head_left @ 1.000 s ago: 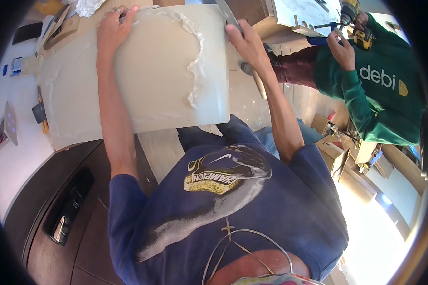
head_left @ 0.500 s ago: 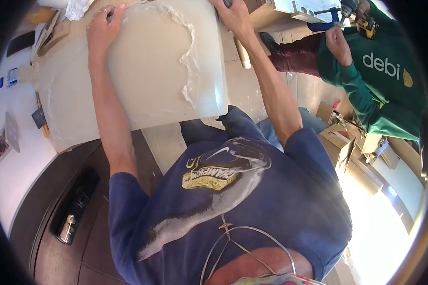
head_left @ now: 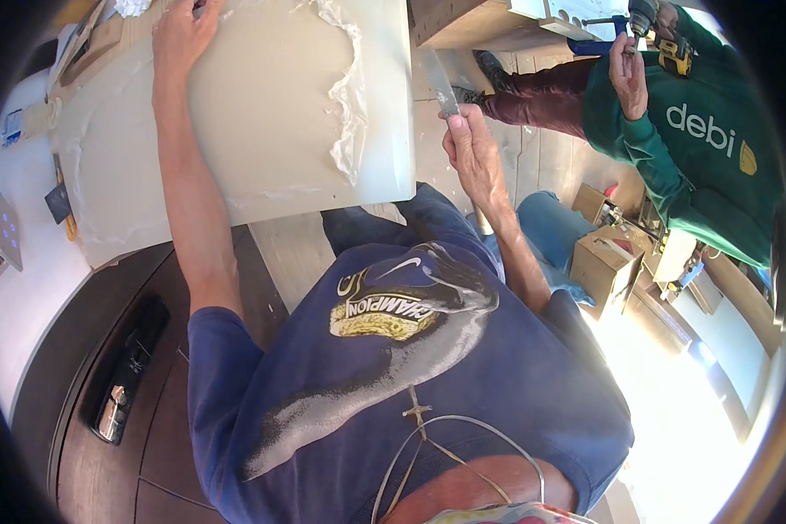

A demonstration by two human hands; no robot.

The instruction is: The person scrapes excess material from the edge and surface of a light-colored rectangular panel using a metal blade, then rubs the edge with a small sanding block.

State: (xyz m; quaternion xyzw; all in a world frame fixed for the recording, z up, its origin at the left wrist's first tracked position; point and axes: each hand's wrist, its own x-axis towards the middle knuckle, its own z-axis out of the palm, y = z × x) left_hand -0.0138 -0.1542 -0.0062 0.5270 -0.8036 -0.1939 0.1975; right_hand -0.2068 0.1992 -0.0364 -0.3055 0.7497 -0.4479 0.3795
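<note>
A large pale panel [head_left: 262, 113] lies in front of me, with a ragged, wrinkled whitish strip [head_left: 349, 105] near its right side. My left hand [head_left: 183, 35] rests on the panel's far left part, thumb spread, fingertips partly cut off by the picture's upper edge. Off the panel's right edge, my right hand [head_left: 476, 157] is closed round a long flat metal file [head_left: 437, 79]. Its grey blade points away from me, and a wooden handle end shows below the hand. The blade is apart from the panel.
At right, a person in a green sweatshirt [head_left: 707, 157] holds a drill [head_left: 644, 13] near a blue clamp [head_left: 589, 45] on a workbench. Cardboard boxes [head_left: 607, 262] stand on the floor. Dark-handled tools [head_left: 59, 201] lie left of the panel. A brown curved surface [head_left: 175, 393] is near my left side.
My right hand has come back toward me from the panel's far right edge, bringing the file with it. My left hand has shifted slightly away and still touches the panel.
</note>
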